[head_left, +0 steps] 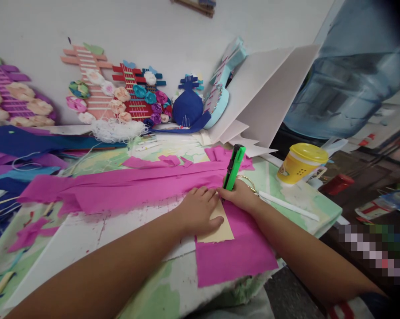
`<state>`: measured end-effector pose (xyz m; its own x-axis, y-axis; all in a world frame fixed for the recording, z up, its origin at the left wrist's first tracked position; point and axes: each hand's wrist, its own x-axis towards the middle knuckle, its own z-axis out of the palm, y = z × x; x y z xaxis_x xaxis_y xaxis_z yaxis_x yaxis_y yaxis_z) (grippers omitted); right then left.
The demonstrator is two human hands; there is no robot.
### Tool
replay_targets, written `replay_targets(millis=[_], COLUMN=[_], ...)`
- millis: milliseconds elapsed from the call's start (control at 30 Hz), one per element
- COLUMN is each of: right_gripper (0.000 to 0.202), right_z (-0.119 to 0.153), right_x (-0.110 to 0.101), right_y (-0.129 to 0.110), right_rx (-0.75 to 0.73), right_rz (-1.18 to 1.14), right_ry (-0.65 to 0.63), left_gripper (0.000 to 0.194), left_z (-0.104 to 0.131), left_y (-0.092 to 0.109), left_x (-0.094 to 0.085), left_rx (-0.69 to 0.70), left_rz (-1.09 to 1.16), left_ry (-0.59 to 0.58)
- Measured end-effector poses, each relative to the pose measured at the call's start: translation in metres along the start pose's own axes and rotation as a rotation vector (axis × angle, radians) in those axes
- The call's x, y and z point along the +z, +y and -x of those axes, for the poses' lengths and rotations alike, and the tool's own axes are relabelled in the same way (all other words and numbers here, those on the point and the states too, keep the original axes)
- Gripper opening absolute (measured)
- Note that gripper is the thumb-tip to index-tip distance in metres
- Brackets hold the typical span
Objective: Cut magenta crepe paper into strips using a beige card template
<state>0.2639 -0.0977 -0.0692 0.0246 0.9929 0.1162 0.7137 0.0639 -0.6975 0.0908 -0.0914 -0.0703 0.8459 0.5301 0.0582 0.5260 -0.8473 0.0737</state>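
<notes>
My left hand lies flat on a pale yellow piece of card, fingers stretched out and thumb to the right. Under the card is a sheet of magenta crepe paper reaching to the table's near edge. Just right of the card, my right hand is closed round a green utility knife, held nearly upright with its lower end hidden. A bangle circles the right wrist. Beyond both hands stretches a long magenta crepe strip, partly over a marked white board.
Decorated cut-out instruments lean on the back wall, with white yarn before them. Folded white boards stand back right. A yellow-lidded cup sits near the right edge by a white strip. Blue fabric-like scraps fill the left.
</notes>
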Motion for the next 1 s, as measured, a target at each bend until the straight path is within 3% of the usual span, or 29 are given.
replay_targets(millis=[800,1000], right_gripper=[0.034,0.029], right_z=[0.0029,0.0023], right_x=[0.0067,0.0022], right_y=[0.0018,0.0023], right_rx=[-0.076,0.036], right_rz=[0.051,-0.018], right_ry=[0.082,0.056], left_gripper=[0.056,0.065], left_z=[0.0003,0.0005], left_y=[0.0025,0.0018], left_x=[-0.0045,-0.0015], left_rx=[0.000,-0.009], left_rz=[0.013,-0.014], left_ry=[0.006,-0.026])
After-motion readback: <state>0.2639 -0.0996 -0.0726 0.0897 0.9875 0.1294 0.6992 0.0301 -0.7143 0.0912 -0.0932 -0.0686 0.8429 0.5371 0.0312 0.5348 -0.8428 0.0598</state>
